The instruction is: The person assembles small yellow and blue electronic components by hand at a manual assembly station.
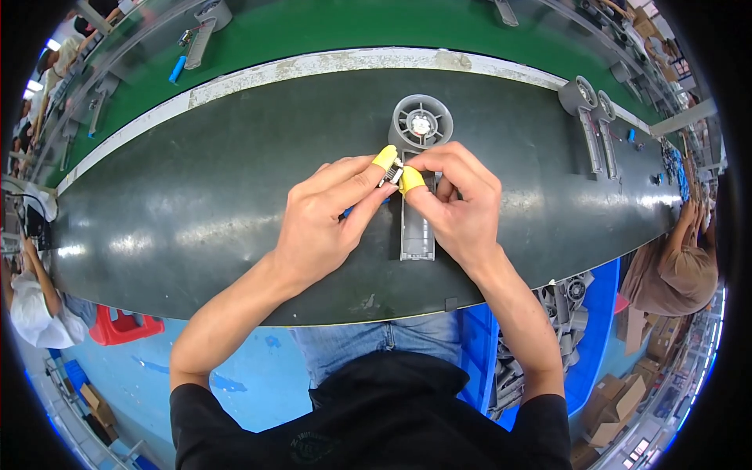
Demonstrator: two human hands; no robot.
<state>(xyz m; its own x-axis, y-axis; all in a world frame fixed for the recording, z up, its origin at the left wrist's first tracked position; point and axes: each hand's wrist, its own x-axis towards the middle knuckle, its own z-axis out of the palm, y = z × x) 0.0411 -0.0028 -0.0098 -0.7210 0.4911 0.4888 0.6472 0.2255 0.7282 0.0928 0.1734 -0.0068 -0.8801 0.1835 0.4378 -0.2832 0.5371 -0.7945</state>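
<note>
Over the dark green worktop [227, 180], my left hand [329, 207] pinches a small silver-and-dark electronic part [392, 172] between index finger and thumb. My right hand [466, 196] closes on the same part from the other side, thumb and index finger together. Yellow finger cots cover my left index fingertip and right thumb tip. Beneath the hands lies a grey plastic fan housing [397, 129], its round spoked head at the far end and its open, hollow handle [417, 235] pointing toward me. Something blue [347, 211] shows partly under my left hand; its shape is hidden.
Two similar grey fan housings [578, 95] rest at the right. A blue bin [599, 329] full of grey parts stands below the table's right front edge. Beyond a pale strip [313, 64], a green surface [329, 31] carries another housing [202, 43] with a blue cylinder [178, 69]. People sit at both sides.
</note>
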